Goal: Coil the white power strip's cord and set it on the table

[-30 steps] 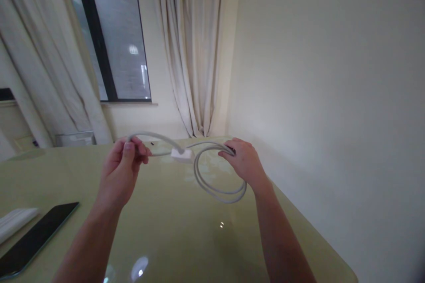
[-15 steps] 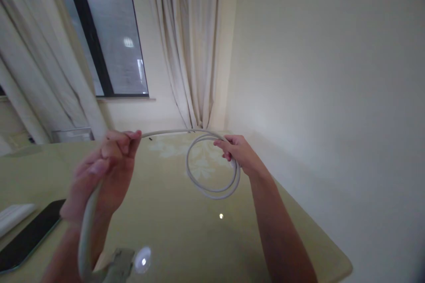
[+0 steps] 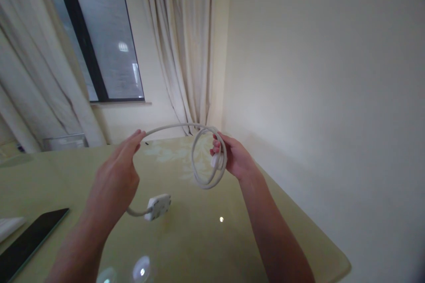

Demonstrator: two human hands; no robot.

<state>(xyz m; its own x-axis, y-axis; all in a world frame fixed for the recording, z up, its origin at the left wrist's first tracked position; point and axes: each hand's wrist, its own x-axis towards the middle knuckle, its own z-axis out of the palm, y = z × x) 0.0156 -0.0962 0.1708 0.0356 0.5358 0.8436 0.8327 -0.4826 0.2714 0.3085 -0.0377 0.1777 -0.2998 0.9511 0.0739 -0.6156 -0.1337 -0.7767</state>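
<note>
Table [image 3: 199, 247] below; no container made out. Gray cable [image 3: 207, 186] held over it; its coil looks narrower than half a second ago, so loops are bunched tighter. Free run held by left hand [image 3: 116, 179], thumb hidden; coil gripped in right hand [image 3: 238, 157]. White connector [image 3: 160, 206] swung rightward, left dangling.

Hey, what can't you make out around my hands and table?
In the head view:
Pale grey round cable: the stretch inside the left hand is hidden by that hand.
Small white block at the right hand: partly covered by the cable's loop.
Flat black slab and low white object: cut off by the left edge.
Dark speck near the far edge of the glossy green table: too small to identify.
</note>
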